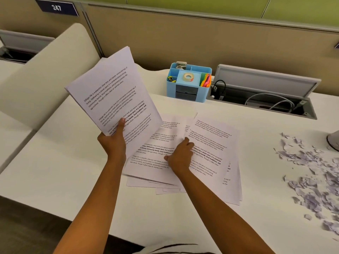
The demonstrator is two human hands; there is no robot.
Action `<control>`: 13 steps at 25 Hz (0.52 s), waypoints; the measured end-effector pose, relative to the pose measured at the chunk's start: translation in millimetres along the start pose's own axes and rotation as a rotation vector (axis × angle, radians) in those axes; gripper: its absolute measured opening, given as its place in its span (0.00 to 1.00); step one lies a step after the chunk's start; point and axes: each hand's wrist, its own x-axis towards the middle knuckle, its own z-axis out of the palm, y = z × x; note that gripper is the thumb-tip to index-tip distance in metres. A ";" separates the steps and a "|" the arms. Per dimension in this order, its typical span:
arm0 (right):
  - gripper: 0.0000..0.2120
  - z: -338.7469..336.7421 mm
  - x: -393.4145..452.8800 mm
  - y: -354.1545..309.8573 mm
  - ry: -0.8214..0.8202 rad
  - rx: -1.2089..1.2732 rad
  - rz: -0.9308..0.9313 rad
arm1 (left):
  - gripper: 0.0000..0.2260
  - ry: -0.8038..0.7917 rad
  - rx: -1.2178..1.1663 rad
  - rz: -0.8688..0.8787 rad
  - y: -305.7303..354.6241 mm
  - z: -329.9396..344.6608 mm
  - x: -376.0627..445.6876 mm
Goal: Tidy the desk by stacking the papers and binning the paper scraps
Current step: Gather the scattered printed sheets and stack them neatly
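Papers (211,154) lay fanned and overlapping at the centre of the frame on the white desk (73,171), printed sides up. I had my right hand (180,155) pressed down on them, fingers curled against the top sheets. My left hand (114,139) gripped a lifted sheaf of sheets (111,88) by its lower edge, thumb on the front, tilted up toward the upper left of the frame. Paper scraps (311,173) were scattered at the right edge, well apart from the papers. A blue organiser (189,82) with a tape roll (188,77) stood at upper centre, beside an open cable tray (264,92).
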 end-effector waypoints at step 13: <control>0.17 -41.6 10.7 75.0 0.282 0.262 0.091 | 0.18 -0.031 0.014 -0.010 -6.9 -4.8 -3.9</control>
